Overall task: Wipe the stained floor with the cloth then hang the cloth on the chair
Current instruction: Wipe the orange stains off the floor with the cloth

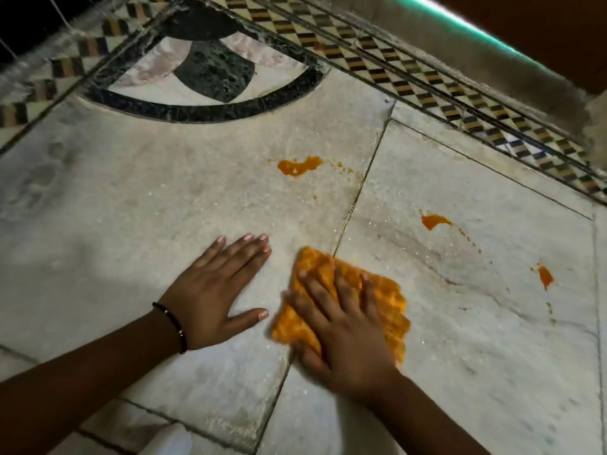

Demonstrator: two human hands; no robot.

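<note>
An orange cloth (384, 293) lies flat on the pale marble floor (164, 208), over a joint between slabs. My right hand (341, 326) presses down on it with fingers spread; hand and cloth are motion-blurred. My left hand (220, 290) rests flat on the bare floor just left of the cloth, fingers apart, holding nothing; a dark bracelet circles its wrist. Orange stains mark the floor: a large blot (299, 165) ahead of the hands, a smaller one (433, 221) to the right, another (545, 276) further right, with small droplets near each. No chair is in view.
A dark inlaid arc and circular marble pattern (210, 73) lies ahead at the top. A checkered mosaic border (427, 83) runs diagonally along the upper right, beside a raised ledge with a teal-lit edge (476, 31).
</note>
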